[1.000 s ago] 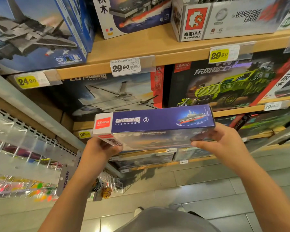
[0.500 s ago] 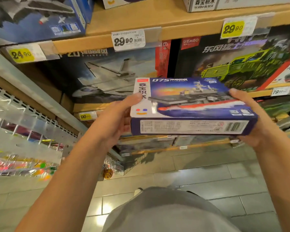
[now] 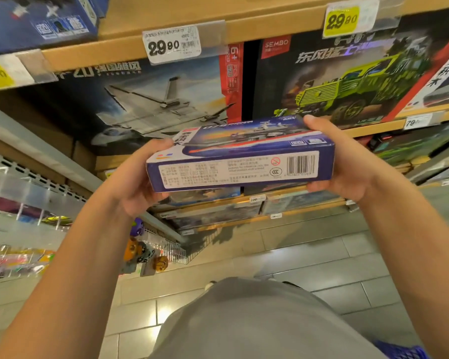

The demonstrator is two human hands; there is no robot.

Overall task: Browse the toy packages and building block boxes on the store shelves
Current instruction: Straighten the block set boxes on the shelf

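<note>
Item: blue warship building-block box (image 3: 240, 154), held at both ends before the shelves.

The left end is gripped by the left hand (image 3: 138, 177), thumb on the top face; the right end is clasped by the right hand (image 3: 344, 161), fingers curled beneath. The barcode side is turned toward the camera. Behind, on the wooden shelf (image 3: 368, 129), a jet fighter box (image 3: 151, 104) and a green truck box (image 3: 347, 81) are stood side by side, under a 29.90 price tag (image 3: 171, 44).
</note>
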